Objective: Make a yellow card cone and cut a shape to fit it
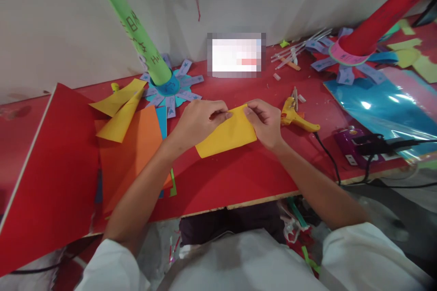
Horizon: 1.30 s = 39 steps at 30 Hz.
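Note:
A sheet of yellow paper (228,132) is held between my two hands above the red table. My left hand (205,118) pinches its upper left edge, thumb on the near face. At the upper right corner, my right hand (264,120) grips the paper between thumb and fingers. The sheet tilts, its left end lower than its right. Just right of my right hand lies a yellow hot glue gun (297,118) with a black cord. More yellow paper pieces (123,111) lie to the left, partly over orange sheets (131,159).
A green paper tube (136,31) stands back left on a blue petalled base; a red tube (378,17) stands back right. A large red sheet (58,168) leans at left. A purple power strip (358,145) and blue film (382,104) lie at right.

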{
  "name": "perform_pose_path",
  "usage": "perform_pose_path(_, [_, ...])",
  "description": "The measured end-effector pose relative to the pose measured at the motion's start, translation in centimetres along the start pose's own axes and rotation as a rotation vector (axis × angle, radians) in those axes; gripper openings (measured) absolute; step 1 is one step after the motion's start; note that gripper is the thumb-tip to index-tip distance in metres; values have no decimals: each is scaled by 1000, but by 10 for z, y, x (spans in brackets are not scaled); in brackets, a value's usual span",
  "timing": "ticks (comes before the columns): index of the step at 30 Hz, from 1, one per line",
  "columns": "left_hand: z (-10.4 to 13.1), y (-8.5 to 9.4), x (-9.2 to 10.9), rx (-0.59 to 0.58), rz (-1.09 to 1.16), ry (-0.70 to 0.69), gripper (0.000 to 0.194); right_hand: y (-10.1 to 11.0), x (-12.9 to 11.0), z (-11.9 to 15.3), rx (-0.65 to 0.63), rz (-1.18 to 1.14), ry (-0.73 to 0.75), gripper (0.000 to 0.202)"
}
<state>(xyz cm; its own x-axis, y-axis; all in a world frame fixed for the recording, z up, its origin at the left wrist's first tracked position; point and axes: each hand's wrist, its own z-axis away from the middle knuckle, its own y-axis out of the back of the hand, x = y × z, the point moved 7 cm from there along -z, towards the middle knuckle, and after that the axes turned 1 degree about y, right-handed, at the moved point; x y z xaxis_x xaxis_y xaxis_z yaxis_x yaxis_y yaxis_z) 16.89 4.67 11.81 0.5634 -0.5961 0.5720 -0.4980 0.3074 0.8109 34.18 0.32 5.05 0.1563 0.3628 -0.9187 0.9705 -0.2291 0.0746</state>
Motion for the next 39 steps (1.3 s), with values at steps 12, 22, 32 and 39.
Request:
perform_pose_path(12, [-1, -4, -4, 1, 19, 0, 23, 2, -2, 0, 8, 31, 35, 33])
perform_pose_path(22, [-2, -3, -4, -1, 20, 7, 25, 2, 0, 0, 9, 21, 9, 35])
perform_pose_path(32, [-3, -3, -8, 2, 30, -7, 22, -10, 2, -1, -157, 40, -56, 63])
perform_pose_path(39, [-7, -3, -15, -22, 117, -22, 22, -8, 2, -2, -138, 97, -26, 60])
